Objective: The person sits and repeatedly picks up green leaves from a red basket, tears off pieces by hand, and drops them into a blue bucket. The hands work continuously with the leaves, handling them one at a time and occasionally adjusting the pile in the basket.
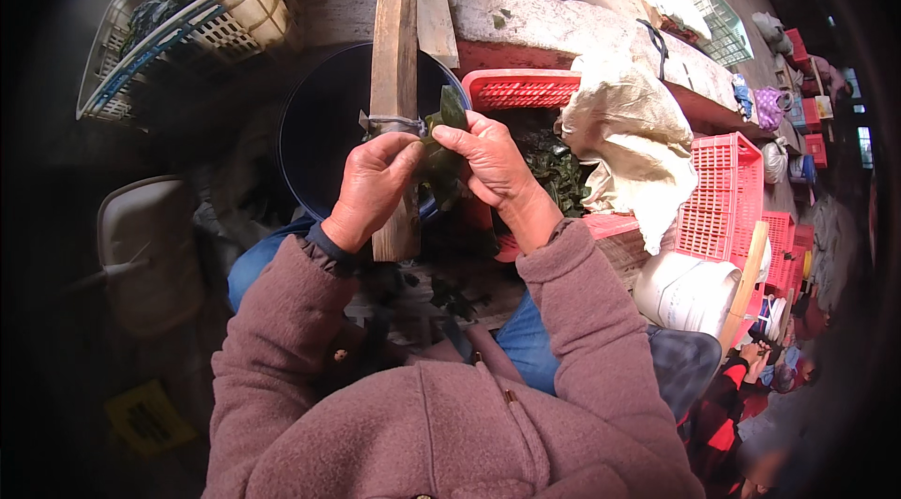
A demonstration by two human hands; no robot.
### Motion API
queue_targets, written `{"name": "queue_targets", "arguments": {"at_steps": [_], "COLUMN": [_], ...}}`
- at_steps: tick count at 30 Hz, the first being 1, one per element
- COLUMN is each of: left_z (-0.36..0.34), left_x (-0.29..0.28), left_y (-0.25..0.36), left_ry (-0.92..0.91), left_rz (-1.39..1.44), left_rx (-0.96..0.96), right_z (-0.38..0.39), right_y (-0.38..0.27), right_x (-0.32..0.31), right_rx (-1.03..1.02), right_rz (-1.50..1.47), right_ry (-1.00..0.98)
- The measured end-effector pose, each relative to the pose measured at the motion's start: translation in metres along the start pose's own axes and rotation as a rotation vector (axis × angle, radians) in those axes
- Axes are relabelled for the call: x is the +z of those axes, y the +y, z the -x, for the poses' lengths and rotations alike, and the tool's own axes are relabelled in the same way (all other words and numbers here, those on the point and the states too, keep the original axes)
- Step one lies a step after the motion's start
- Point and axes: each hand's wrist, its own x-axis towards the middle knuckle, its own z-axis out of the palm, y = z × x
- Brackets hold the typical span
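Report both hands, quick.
Left hand: closed, fingertips beside the green leaf; whether gripping it can't be told.
Right hand: closed, holding the green leaf.

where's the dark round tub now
In the head view, the dark round tub sits left of centre, with the wooden plank crossing over it and the left hand near its lower edge.

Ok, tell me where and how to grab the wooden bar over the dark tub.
Probably by its near end, from the wearer's side, across its width: the bar is long and narrow, and that end juts past the tub's rim, apart from the band around its middle.
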Motion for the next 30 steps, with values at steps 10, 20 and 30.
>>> {"name": "queue_targets", "arguments": {"at_steps": [10,20,30], "left_z": [0.013,-0.004,-0.013], "left_x": [-0.043,-0.053,-0.055], "left_y": [0.003,-0.005,-0.021], "left_ry": [0.235,0.321,0.267], "left_rz": [-0.067,-0.095,0.137], "left_rx": [0.025,0.030,-0.091], "right_z": [-0.035,-0.064,-0.068], "right_y": [0.036,0.048,0.060], "right_x": [0.047,0.051,0.048], "right_rx": [-0.368,-0.442,-0.273], "right_rz": [0.494,0.587,0.263], "right_ry": [0.185,0.290,0.268]}}
